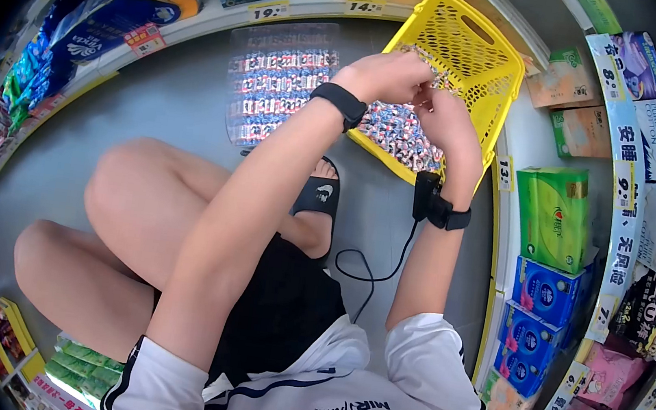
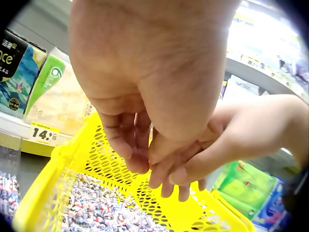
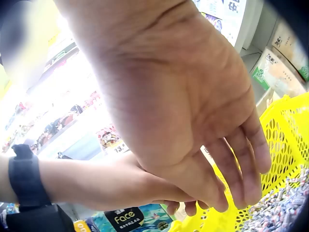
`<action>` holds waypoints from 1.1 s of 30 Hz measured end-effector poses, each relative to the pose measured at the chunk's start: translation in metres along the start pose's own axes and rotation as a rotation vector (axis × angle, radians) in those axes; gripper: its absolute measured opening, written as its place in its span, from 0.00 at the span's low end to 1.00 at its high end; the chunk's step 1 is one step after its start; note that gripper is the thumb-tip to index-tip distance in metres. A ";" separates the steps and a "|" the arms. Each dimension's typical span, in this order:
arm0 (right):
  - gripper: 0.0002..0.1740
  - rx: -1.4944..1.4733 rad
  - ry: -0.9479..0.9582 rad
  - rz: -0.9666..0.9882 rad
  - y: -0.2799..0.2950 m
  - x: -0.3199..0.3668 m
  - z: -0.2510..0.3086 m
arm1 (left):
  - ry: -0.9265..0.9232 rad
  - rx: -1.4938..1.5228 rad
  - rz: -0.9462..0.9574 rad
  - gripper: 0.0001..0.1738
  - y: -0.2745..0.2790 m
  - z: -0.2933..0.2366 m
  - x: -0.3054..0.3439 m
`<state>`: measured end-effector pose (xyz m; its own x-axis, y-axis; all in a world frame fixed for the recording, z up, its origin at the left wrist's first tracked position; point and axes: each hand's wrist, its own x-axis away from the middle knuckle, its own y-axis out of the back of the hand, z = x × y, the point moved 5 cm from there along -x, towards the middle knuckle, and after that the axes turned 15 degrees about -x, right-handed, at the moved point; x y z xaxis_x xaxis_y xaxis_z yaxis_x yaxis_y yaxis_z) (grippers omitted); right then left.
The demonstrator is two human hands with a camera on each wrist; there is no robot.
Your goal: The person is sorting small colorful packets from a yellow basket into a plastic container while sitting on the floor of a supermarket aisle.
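Note:
Over the yellow basket (image 1: pixel 496 70), my left hand (image 1: pixel 397 74) meets my right hand (image 1: pixel 448 125). Many small wrapped pieces (image 2: pixel 96 208) lie in the basket, coloured white, blue and red. In the left wrist view my left hand (image 2: pixel 149 72) points down with bent fingers, its thumb near the right hand's fingertips; whether something small is between them is hidden. My right hand (image 3: pixel 193 111) has its fingers hanging loosely, nearly straight, with no thing visible in them. A clear pack (image 1: pixel 280 97) with rows of similar pieces lies on the floor left of the basket.
Shelves with tissue packs and price tags curve around the floor. A green pack (image 1: pixel 553 216) and blue packs (image 1: pixel 530 349) stand at the right. A black cable (image 1: pixel 368 278) hangs from the right wrist; a sandalled foot (image 1: pixel 315 212) is below the basket.

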<state>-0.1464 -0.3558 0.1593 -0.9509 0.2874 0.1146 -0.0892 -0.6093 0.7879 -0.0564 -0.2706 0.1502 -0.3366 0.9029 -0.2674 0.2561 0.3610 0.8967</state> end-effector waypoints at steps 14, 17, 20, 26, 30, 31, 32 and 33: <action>0.25 0.069 -0.364 0.379 -0.017 -0.081 -0.142 | 0.243 -0.149 0.606 0.14 -0.132 0.005 -0.039; 0.27 -0.052 -0.290 0.437 -0.045 -0.095 -0.176 | 0.212 -0.166 0.683 0.16 -0.148 0.010 -0.048; 0.27 -0.142 -0.162 0.316 -0.062 -0.103 -0.187 | 0.219 -0.148 0.590 0.28 -0.188 0.022 -0.045; 0.24 -0.194 -0.200 0.268 -0.072 -0.100 -0.191 | 0.262 -0.199 0.673 0.31 -0.189 0.019 -0.045; 0.24 -0.203 -0.172 0.256 -0.091 -0.111 -0.208 | 0.357 -0.146 0.601 0.28 -0.203 0.029 -0.042; 0.24 -0.192 -0.152 0.265 -0.093 -0.110 -0.207 | 0.356 -0.144 0.606 0.28 -0.208 0.031 -0.042; 0.24 -0.194 -0.187 0.279 -0.092 -0.109 -0.207 | 0.371 -0.162 0.606 0.26 -0.211 0.033 -0.042; 0.24 -0.194 -0.188 0.280 -0.091 -0.107 -0.203 | 0.386 -0.179 0.607 0.25 -0.208 0.033 -0.042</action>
<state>-0.0967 -0.4813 -0.0481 -0.8770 0.2096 0.4324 0.0948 -0.8066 0.5834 -0.0657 -0.3762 -0.0361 -0.4857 0.7735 0.4070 0.3580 -0.2488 0.9000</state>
